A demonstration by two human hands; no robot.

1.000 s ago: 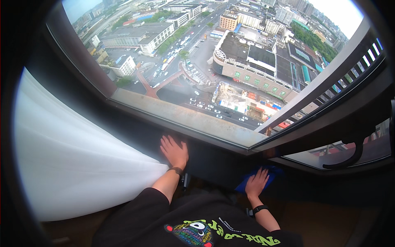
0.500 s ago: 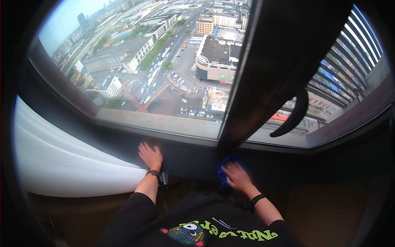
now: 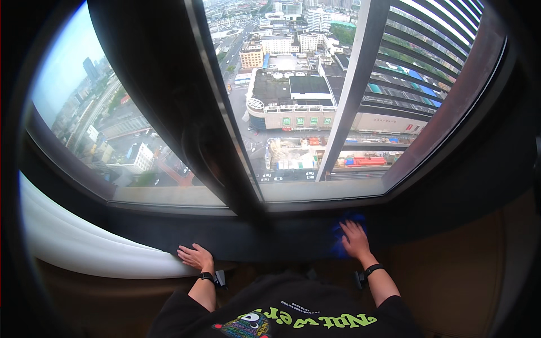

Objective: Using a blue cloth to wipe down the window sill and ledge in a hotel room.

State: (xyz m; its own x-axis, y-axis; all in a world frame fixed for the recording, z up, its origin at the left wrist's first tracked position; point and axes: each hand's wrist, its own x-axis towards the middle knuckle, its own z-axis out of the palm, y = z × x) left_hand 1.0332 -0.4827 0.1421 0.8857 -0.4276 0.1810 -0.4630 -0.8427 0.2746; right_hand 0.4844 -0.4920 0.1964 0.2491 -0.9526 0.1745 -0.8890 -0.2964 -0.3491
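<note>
The right hand (image 3: 355,241) presses a blue cloth (image 3: 345,230) flat on the dark window ledge (image 3: 270,239), fingers spread. The left hand (image 3: 195,256) rests flat too, fingers together, beside a white curtain (image 3: 79,242). I think the wiping is only partly done. Past the glass (image 3: 293,112), a city lies far below.

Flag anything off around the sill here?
Nothing stands out. The right hand presses a blue cloth flat on the dark window sill; the left hand rests on the sill beside the white curtain. No spills or damage.
</note>
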